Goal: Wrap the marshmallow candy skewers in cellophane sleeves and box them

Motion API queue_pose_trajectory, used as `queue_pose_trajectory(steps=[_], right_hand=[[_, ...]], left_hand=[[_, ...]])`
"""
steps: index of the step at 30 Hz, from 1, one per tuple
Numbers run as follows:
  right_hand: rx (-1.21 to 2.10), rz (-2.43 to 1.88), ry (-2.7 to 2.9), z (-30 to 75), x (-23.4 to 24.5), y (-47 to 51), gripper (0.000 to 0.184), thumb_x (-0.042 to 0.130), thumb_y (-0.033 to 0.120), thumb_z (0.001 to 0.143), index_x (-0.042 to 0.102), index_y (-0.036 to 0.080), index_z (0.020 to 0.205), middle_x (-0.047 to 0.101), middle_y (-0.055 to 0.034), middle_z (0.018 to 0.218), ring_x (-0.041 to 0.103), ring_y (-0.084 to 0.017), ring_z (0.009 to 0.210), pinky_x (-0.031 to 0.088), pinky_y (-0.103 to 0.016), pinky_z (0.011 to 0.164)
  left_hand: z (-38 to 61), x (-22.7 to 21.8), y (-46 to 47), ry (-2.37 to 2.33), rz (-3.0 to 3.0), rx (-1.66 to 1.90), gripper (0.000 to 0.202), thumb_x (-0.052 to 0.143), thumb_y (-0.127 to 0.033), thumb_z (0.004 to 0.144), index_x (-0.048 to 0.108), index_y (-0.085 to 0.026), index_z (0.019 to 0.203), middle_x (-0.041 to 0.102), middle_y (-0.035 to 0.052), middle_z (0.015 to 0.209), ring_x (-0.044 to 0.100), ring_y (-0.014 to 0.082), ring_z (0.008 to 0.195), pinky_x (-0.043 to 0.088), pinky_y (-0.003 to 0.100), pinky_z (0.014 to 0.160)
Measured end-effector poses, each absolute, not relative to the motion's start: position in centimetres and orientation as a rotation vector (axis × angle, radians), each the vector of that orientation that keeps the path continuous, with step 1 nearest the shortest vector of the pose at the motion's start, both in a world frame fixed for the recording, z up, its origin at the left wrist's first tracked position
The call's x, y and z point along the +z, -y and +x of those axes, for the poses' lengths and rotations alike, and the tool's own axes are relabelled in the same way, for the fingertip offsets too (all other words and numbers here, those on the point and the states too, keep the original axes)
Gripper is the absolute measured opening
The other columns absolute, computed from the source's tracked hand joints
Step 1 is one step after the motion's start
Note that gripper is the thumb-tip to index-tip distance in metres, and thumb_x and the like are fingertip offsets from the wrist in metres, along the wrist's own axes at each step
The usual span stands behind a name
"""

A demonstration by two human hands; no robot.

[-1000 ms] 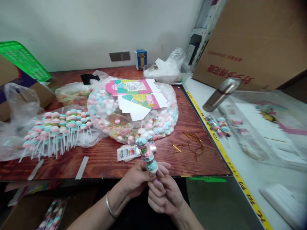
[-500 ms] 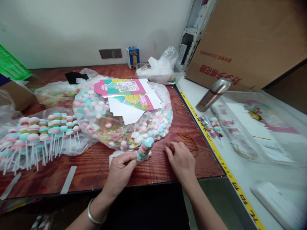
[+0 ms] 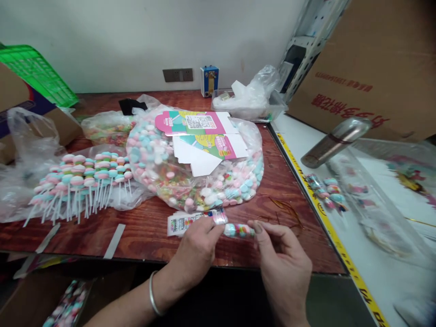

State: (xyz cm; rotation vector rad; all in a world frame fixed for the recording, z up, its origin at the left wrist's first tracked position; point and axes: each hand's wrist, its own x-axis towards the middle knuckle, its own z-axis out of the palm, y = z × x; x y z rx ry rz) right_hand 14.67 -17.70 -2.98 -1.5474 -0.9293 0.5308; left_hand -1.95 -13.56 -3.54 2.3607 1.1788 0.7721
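A wrapped marshmallow lollipop (image 3: 239, 230) in pink, blue and white lies sideways between my two hands, just above the table's front part. My left hand (image 3: 197, 245) pinches its left end, and the stick there is hidden by the fingers. At the other end, my right hand (image 3: 281, 254) is closed with thumb and fingertips on the wrapper. Behind my left hand lie flat printed wrappers (image 3: 180, 222). Thin gold twist ties (image 3: 288, 210) are scattered on the wood behind my right hand.
A big clear bag of marshmallows (image 3: 146, 159) fills the table's middle, with a flattened printed carton (image 3: 204, 136) on it. Unwrapped marshmallow lollipops (image 3: 85, 175) are piled at left. Right of the yellow tape (image 3: 320, 209) stand a tilted steel flask (image 3: 335, 141) and wrapped lollipops (image 3: 334, 193).
My right hand has come from the twist ties to the lollipop's free end. The lollipop has turned from tilted upward to level. The view has shifted left.
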Motion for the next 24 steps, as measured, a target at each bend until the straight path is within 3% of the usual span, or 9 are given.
queue_pose_trajectory(steps=[8, 15, 17, 20, 24], right_hand=[[0.552, -1.433, 1.047, 11.0, -3.4, 18.2, 0.008, 0.064, 0.026, 0.084, 0.069, 0.021, 0.089, 0.073, -0.002, 0.084, 0.067, -0.015, 0.078, 0.053, -0.025, 0.075], [0.584, -1.471, 1.004, 10.7, -4.2, 17.9, 0.012, 0.064, 0.03, 0.084, 0.067, 0.019, 0.088, 0.071, -0.0035, 0.084, 0.066, -0.016, 0.078, 0.053, -0.026, 0.075], [0.598, -1.497, 0.967, 10.6, -4.6, 17.5, 0.015, 0.064, 0.034, 0.084, 0.066, 0.019, 0.085, 0.07, -0.0032, 0.081, 0.065, -0.016, 0.075, 0.053, -0.027, 0.072], [0.687, -1.503, 0.906, 10.6, -4.9, 16.7, 0.021, 0.064, 0.04, 0.083, 0.062, 0.019, 0.08, 0.067, -0.0022, 0.075, 0.063, -0.016, 0.07, 0.052, -0.027, 0.066], [0.931, -1.409, 0.826, 11.4, -5.1, 16.3, 0.031, 0.068, 0.041, 0.079, 0.061, 0.018, 0.098, 0.069, -0.0044, 0.083, 0.065, -0.018, 0.07, 0.054, -0.03, 0.065]], left_hand=[[-1.1, -3.5, 13.5, -1.199, 2.03, 1.049, 0.037, 0.05, -0.019, 0.09, 0.064, -0.028, 0.123, 0.066, 0.0098, 0.086, 0.058, 0.0223, 0.083, 0.043, 0.032, 0.08], [-0.4, -2.6, 13.0, -1.165, 1.631, 1.134, 0.021, 0.057, -0.023, 0.087, 0.075, -0.024, 0.098, 0.068, 0.0093, 0.09, 0.059, 0.0212, 0.089, 0.044, 0.032, 0.083], [0.2, -2.6, 12.7, -1.176, 1.359, 1.138, 0.014, 0.062, -0.023, 0.083, 0.074, -0.02, 0.089, 0.068, 0.0072, 0.087, 0.059, 0.0185, 0.083, 0.045, 0.029, 0.078], [1.1, -2.8, 12.5, -1.027, 0.861, 1.077, 0.015, 0.071, -0.026, 0.074, 0.07, -0.015, 0.083, 0.062, 0.0016, 0.07, 0.049, 0.0099, 0.06, 0.039, 0.022, 0.059], [1.5, -3.2, 12.6, -0.8, 0.589, 1.0, 0.024, 0.073, -0.03, 0.072, 0.064, -0.01, 0.082, 0.049, -0.0035, 0.06, 0.035, 0.0043, 0.05, 0.028, 0.019, 0.049]])
